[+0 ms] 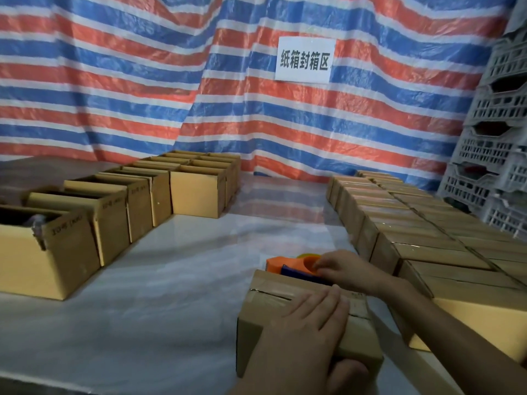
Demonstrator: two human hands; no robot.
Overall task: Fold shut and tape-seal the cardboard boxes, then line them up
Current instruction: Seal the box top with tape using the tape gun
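Note:
A cardboard box [268, 292] with folded flaps stands in front of me on the white table [171, 280]. My left hand [308, 323] lies flat on its top, fingers straight, thumb down the near side. At the box's far edge, my right hand [350, 269] grips an orange and blue tape dispenser [288, 266]. A strip of clear tape shows along the box's top seam.
Several open boxes [114, 203] stand in a row at the left. Rows of sealed boxes [413, 223] fill the right side. Grey plastic crates [496, 138] are stacked at the far right. A striped tarp with a paper sign [303, 59] hangs behind.

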